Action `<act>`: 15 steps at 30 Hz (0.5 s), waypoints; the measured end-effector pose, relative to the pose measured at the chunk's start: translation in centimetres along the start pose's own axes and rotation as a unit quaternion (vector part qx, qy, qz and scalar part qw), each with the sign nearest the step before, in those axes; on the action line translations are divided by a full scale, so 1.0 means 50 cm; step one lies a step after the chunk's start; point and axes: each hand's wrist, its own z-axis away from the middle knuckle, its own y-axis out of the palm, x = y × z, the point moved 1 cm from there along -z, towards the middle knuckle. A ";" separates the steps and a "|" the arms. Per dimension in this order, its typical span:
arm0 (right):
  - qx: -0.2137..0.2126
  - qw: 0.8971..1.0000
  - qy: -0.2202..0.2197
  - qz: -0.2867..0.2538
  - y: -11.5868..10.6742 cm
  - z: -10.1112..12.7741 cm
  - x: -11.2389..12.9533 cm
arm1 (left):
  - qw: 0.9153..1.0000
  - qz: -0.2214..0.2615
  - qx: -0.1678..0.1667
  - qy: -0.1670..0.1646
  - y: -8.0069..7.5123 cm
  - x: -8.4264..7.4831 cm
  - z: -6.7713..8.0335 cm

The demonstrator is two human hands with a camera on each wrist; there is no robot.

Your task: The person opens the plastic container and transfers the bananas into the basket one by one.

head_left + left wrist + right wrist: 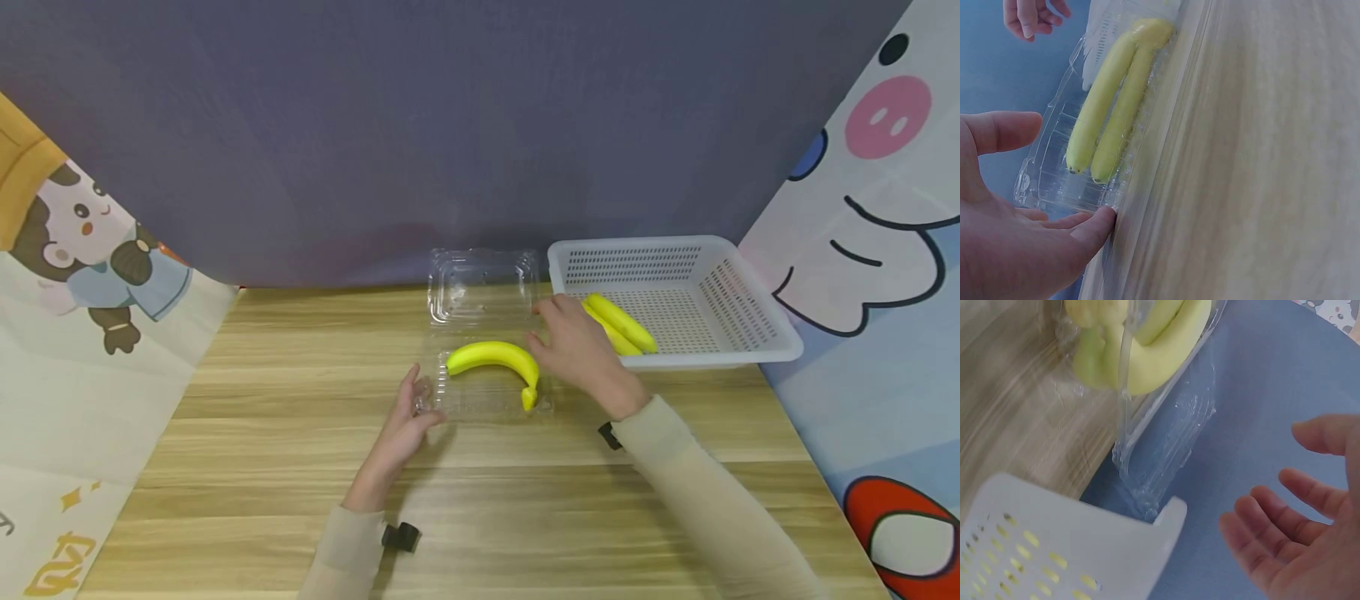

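Observation:
A clear plastic clamshell box (480, 408) lies open on the table, its lid (483, 287) folded back toward the dark wall. Inside rests a yellow banana (495, 353); the left wrist view shows two banana lengths (1097, 112) meeting at the far end. My left hand (396, 433) is at the box's left end, fingertips touching or very near its lower edge and thumb held apart. Over the right side, between box and basket, hangs my right hand (581, 354); its fingers (1294, 515) are loosely bent with nothing held.
A white perforated basket (720, 362) stands right of the box, against the back wall. More bananas (622, 322) lie in its left part. The wooden table (285, 467) stretches out in front, and printed cloths hang at both sides.

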 end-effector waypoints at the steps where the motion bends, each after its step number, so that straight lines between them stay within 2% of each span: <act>1: -0.004 1.000 -0.004 -0.004 0.002 0.001 0.001 | 1.000 0.000 0.000 0.000 0.000 0.000 0.000; 7: -0.028 0.999 -0.023 -0.018 0.019 0.002 0.008 | 1.000 -0.003 0.002 0.001 0.001 -0.002 0.000; 15: -0.022 0.999 -0.035 -0.010 0.052 -0.003 0.010 | 1.000 -0.003 0.001 0.000 -0.001 -0.001 -0.001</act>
